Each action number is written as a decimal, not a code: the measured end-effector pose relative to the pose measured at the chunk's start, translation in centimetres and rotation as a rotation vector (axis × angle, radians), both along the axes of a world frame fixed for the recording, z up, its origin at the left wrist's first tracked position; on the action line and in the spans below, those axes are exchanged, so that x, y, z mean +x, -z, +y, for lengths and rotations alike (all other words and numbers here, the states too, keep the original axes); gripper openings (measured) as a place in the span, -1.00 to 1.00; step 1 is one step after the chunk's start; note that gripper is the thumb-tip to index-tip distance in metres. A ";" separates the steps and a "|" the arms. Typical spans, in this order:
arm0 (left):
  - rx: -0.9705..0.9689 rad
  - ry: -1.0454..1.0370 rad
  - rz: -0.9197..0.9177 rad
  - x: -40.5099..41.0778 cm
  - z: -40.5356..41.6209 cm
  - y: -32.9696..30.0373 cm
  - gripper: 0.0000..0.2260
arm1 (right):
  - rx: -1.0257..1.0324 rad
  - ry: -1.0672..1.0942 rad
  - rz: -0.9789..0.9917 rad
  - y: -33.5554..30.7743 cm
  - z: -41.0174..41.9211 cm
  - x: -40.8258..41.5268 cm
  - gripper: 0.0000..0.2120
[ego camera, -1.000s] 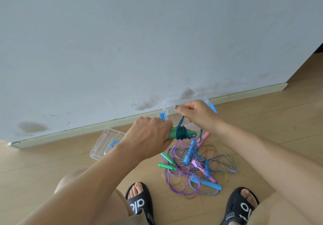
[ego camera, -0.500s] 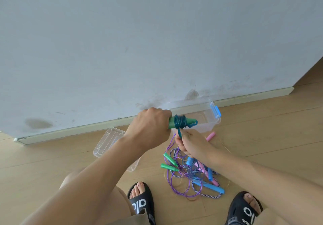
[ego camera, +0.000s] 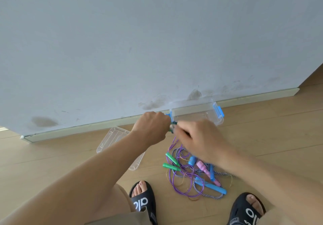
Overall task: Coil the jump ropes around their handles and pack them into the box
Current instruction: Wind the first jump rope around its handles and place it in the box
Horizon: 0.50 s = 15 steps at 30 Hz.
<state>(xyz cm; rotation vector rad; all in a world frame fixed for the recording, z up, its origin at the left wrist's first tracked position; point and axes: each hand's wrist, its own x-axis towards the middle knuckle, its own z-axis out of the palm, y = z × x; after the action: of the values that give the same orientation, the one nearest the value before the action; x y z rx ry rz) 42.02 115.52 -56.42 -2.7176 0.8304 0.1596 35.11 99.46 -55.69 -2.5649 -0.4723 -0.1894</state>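
Observation:
My left hand grips the green handles of a jump rope, of which only a sliver shows between my hands. My right hand is blurred and covers the coiled teal cord, its fingers curled over it. The clear plastic box with blue latches stands open just behind my hands, against the wall. On the floor below my right hand lies a tangled pile of ropes: a purple cord with green handles, a striped rope with blue handles and a pink handle.
The box's clear lid lies on the wooden floor to the left, partly under my left forearm. A white wall with a baseboard runs close behind the box. My feet in black slides flank the pile.
My right hand has come up from below the handles to cover the coil from the front. The left hand keeps its grip and has barely moved.

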 end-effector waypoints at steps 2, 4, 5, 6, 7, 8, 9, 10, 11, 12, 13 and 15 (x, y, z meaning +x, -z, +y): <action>0.001 0.090 -0.005 -1.0 -0.8 0.3 -0.80 | -0.014 0.030 -0.018 -1.3 -1.7 2.0 -0.53; -0.023 0.156 -0.012 -1.9 -1.6 0.3 -0.82 | 0.020 0.024 0.056 -1.2 -3.3 3.7 -0.50; -0.048 0.191 -0.012 -2.4 -2.0 0.2 -0.83 | 0.066 0.003 0.123 -0.9 -3.9 4.3 -0.48; -0.077 0.234 -0.008 -2.9 -2.2 0.0 -0.85 | 0.110 -0.019 0.195 -0.4 -4.5 4.8 -0.48; -0.108 0.277 -0.009 -3.3 -2.3 -0.3 -0.87 | 0.162 -0.036 0.262 -0.1 -4.8 5.1 -0.47; -0.155 0.284 -0.017 -3.4 -2.3 -0.6 -0.86 | 0.213 -0.039 0.321 0.2 -5.0 5.4 -0.46; -0.221 0.275 -0.053 -3.3 -2.2 -0.8 -0.83 | 0.265 -0.038 0.375 0.4 -5.1 5.5 -0.46; -0.267 0.234 -0.062 -3.2 -2.1 -1.0 -0.83 | 0.335 -0.027 0.438 0.7 -5.1 5.5 -0.47; -0.313 0.193 -0.072 -3.0 -2.0 -0.9 -0.87 | 0.396 -0.011 0.490 1.2 -5.1 5.6 -0.48; -0.364 0.151 -0.086 -2.9 -1.7 -0.8 -0.91 | 0.456 -0.003 0.533 1.6 -4.9 5.5 -0.48; -0.413 0.121 -0.068 -2.9 -1.6 -1.1 -0.93 | 0.513 0.004 0.577 2.0 -4.6 5.2 -0.45; -0.488 0.090 -0.052 -3.1 -1.3 -1.4 -0.93 | 0.579 0.012 0.645 3.1 -4.1 4.8 -0.48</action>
<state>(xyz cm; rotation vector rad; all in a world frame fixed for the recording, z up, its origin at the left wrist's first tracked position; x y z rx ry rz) 38.96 114.23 -54.97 -3.1015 1.0942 -0.1541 39.92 95.34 -58.80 -1.9109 -0.1218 0.4302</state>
